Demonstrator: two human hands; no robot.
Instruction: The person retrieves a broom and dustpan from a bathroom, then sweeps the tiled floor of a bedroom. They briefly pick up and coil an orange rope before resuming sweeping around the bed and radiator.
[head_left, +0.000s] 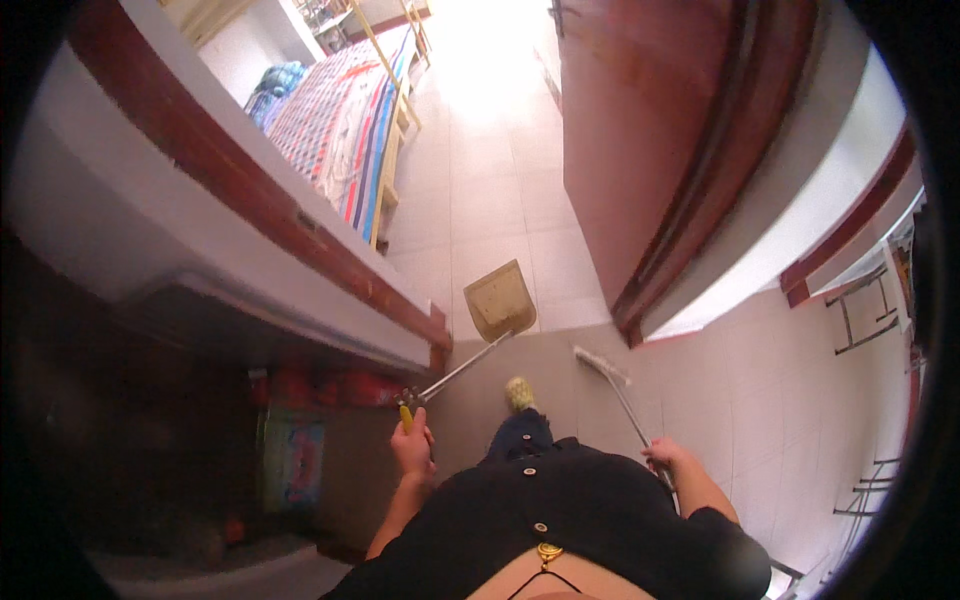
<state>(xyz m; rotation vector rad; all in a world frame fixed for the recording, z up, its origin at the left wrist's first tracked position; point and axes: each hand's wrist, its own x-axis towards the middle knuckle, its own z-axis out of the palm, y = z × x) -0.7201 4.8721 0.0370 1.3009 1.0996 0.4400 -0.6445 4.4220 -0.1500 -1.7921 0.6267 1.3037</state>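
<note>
My left hand (413, 444) is closed around the yellow grip of a long-handled dustpan (500, 302). Its beige pan is in the doorway ahead, at the end of a thin metal handle. On the other side, my right hand (664, 456) grips the metal pole of a broom (602, 365). The broom's pale, blurred head is over the floor right of the dustpan, apart from it. One yellowish shoe (519, 393) shows between the two tools.
A red-brown door (637, 150) stands open at the right of the doorway. Past the left door frame (300, 217) is a bed (337, 127) with a striped cover. Boxes (292, 457) are at the dark lower left; metal-legged furniture (862, 311) stands far right.
</note>
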